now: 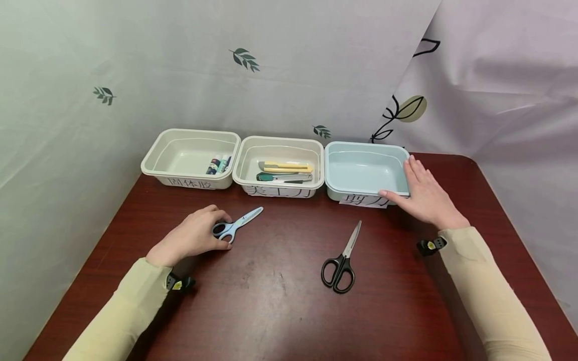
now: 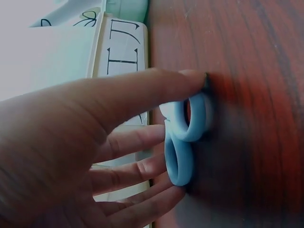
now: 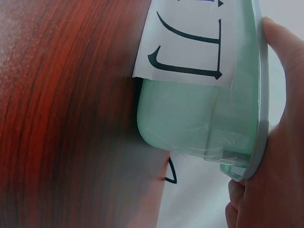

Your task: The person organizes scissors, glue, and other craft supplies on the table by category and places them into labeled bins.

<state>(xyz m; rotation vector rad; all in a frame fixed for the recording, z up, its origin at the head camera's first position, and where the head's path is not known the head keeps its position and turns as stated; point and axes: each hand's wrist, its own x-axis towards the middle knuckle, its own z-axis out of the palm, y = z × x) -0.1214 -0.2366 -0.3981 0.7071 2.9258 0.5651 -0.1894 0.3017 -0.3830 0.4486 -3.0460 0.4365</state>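
Red tabletop [image 1: 280,316] holds blue scissors [image 1: 232,228] and black scissors [image 1: 345,256], not yet boxed like the glue sticks [image 1: 222,166] and cutters [image 1: 289,168]. Left grip [image 1: 191,231] pinches the blue scissors; straight-fingered right grip [image 1: 426,195] touches the pale-blue box [image 1: 334,192].

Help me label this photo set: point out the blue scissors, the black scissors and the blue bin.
Blue scissors [image 1: 232,227]: head view, where handles and blades meet.
Black scissors [image 1: 345,257]: head view, where handles and blades meet.
Blue bin [image 1: 367,177]: head view, its bare inside.
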